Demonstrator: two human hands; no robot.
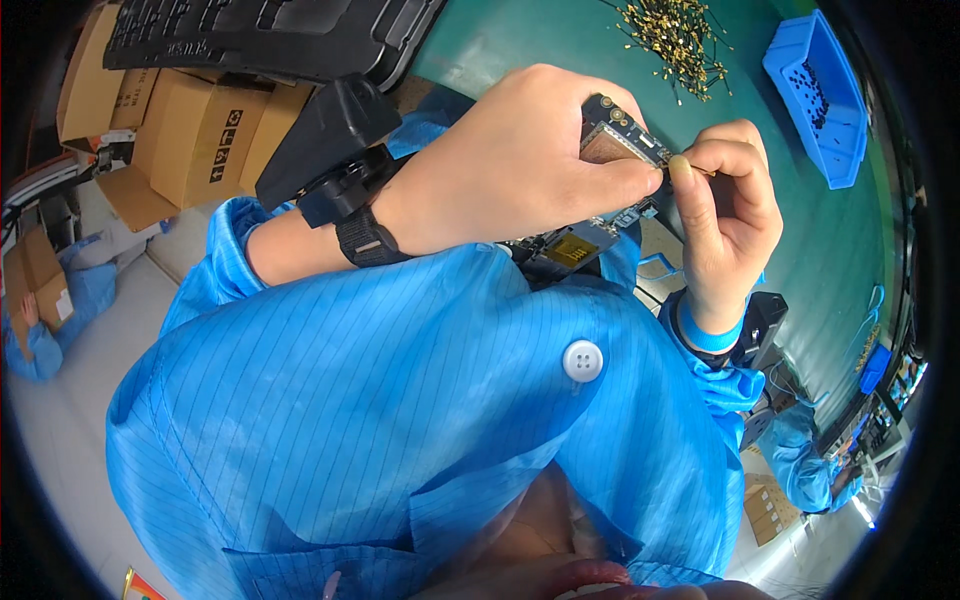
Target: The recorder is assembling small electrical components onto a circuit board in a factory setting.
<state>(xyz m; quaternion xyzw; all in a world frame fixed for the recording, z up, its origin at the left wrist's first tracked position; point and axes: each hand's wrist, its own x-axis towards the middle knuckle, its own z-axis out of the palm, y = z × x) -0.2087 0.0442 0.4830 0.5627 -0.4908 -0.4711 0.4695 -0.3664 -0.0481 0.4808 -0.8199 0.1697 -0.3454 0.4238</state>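
My left hand [520, 150] is closed around a dark circuit board [573, 250], which is tilted in front of my chest. The thumb lies across its middle and hides part of it. Metal shields and small connectors show on both sides of the thumb. At the board's right edge, my right hand [735, 205] pinches a thin gold-coloured cable end [706, 172] between thumb and forefinger. Most of that piece is hidden by the fingertips. Beyond the hands, a pile of short black cables with gold ends [675, 45] lies on the green mat [530, 40].
A blue bin [848, 165] with small black parts stands at the far right. Top left is a black slotted tray [290, 45], with open cardboard boxes [185, 140] below it. Another person's sleeve [85, 300] shows at the left edge, another blue sleeve [800, 455] at lower right.
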